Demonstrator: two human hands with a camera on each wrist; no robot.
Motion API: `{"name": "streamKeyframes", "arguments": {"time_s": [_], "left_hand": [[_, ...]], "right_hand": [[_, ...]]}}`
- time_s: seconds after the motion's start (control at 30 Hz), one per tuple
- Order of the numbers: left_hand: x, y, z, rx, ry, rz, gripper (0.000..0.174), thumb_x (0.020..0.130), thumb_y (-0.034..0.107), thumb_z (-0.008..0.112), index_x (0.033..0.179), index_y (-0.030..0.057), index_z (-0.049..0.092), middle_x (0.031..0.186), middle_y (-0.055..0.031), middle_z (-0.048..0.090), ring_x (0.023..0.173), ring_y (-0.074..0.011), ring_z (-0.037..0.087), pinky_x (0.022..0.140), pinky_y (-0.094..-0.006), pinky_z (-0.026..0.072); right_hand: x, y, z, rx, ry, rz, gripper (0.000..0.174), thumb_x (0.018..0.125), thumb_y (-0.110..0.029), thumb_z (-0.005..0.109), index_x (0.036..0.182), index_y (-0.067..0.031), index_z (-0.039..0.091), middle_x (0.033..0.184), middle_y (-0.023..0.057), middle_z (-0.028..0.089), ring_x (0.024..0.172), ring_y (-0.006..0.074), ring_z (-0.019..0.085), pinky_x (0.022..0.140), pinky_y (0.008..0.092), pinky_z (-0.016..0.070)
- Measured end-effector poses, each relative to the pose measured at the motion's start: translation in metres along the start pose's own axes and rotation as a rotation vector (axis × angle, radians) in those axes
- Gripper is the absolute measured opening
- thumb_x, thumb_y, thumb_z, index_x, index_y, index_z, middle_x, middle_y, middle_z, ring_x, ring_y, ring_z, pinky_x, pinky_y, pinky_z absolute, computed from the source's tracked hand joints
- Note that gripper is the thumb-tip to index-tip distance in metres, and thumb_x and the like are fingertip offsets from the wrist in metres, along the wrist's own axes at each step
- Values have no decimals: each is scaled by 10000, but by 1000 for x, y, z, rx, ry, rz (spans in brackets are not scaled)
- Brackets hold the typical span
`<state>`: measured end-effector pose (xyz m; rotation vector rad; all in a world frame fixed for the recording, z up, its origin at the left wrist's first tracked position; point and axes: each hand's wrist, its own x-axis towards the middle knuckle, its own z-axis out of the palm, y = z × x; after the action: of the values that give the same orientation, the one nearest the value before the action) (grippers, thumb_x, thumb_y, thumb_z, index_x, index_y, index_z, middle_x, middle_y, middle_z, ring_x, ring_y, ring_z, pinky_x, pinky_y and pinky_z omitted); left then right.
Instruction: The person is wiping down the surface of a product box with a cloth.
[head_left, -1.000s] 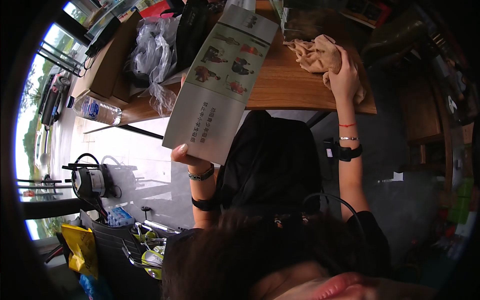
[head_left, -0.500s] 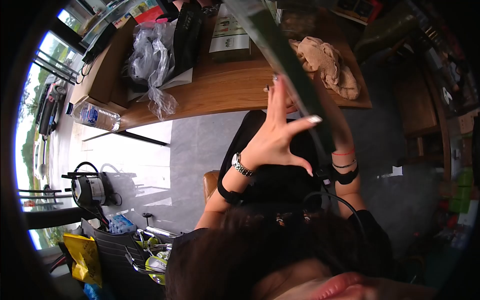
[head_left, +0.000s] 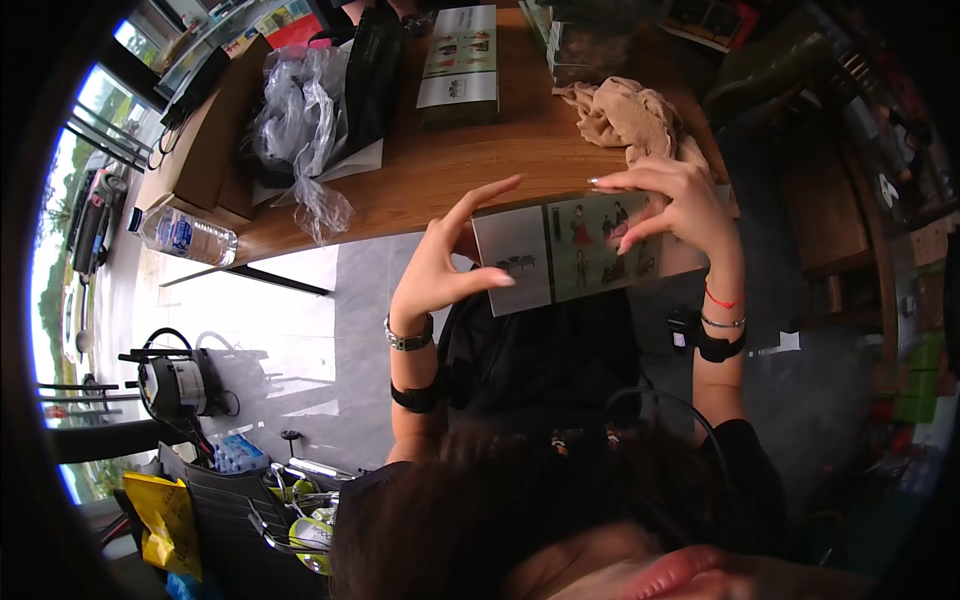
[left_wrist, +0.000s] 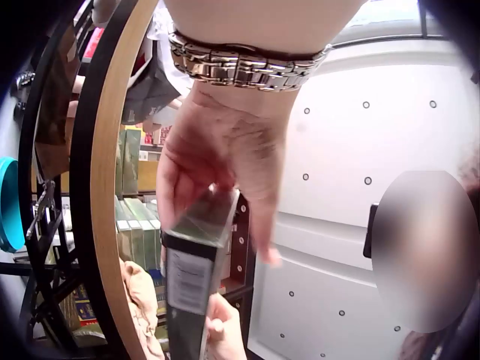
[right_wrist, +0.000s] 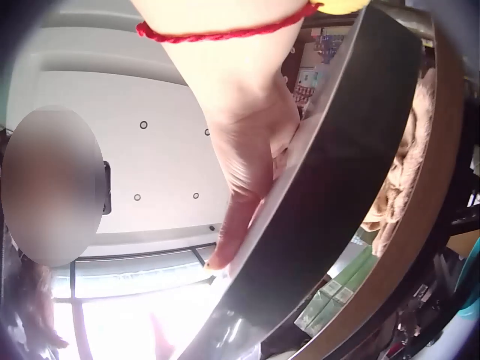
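A flat cigarette carton [head_left: 600,240] with small printed figures is held crosswise in front of the table's edge. My right hand [head_left: 690,205] grips its right part, thumb over the printed face and fingers at the upper edge. In the right wrist view the thumb [right_wrist: 234,229] lies along the carton's side. My left hand [head_left: 435,265] is around the carton's left end, fingers and thumb spread apart. In the left wrist view a gap shows between that thumb [left_wrist: 264,232] and the carton, whose barcode label [left_wrist: 189,281] faces the camera. A crumpled tan cloth [head_left: 630,115] lies just beyond my right hand.
A similar carton [head_left: 458,60] lies farther back on the wooden table [head_left: 400,200]. Clear plastic bags [head_left: 300,110] and a cardboard box [head_left: 205,150] are at the left, with a water bottle [head_left: 185,235] by the box. A clear container [head_left: 590,50] stands at the back right.
The carton has gone from my left hand to my right and swung from upright to crosswise. My right hand has let go of the cloth. My left hand has moved back to the carton's left end.
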<state>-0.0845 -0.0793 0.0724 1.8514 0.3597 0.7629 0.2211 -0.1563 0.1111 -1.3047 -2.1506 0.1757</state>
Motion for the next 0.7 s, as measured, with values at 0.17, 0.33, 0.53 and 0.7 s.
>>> {"name": "streamKeyframes", "arguments": {"time_s": [0.17, 0.33, 0.53, 0.7], "left_hand": [[-9, -17, 5, -151, 595, 26, 343, 892, 102, 673, 1198, -7, 560, 1135, -118, 666, 933, -119, 630, 811, -248, 504], [-47, -41, -41, -366, 1062, 195, 245, 907, 161, 581, 1098, 13, 542, 1005, -93, 610, 931, -153, 617, 822, -274, 517], [31, -40, -30, -103, 1145, 121, 359, 929, 236, 697, 1126, 65, 450, 1015, -63, 599, 880, -100, 596, 700, -249, 534], [116, -71, -62, -49, 952, 208, 437, 949, 247, 675, 1176, -7, 401, 1037, -144, 609, 921, -146, 602, 787, -264, 497]], "right_hand": [[41, -26, -3, -574, 340, -196, 577, 657, -438, 807, 1181, -219, 704, 1139, 0, 642, 1057, 220, 600, 947, 403, 449], [43, -13, 15, -390, 945, 74, 428, 893, -221, 698, 1271, -53, 587, 1241, 124, 590, 1112, 261, 565, 933, 384, 455], [96, -23, 109, 390, 297, 97, 755, 960, -421, 597, 1477, 35, 288, 1475, 282, 387, 1385, 367, 390, 1119, 435, 350], [160, 17, 125, 376, 510, -5, 934, 896, -392, 698, 1544, -19, 137, 1530, 317, 266, 1423, 328, 340, 1142, 384, 312]]}}
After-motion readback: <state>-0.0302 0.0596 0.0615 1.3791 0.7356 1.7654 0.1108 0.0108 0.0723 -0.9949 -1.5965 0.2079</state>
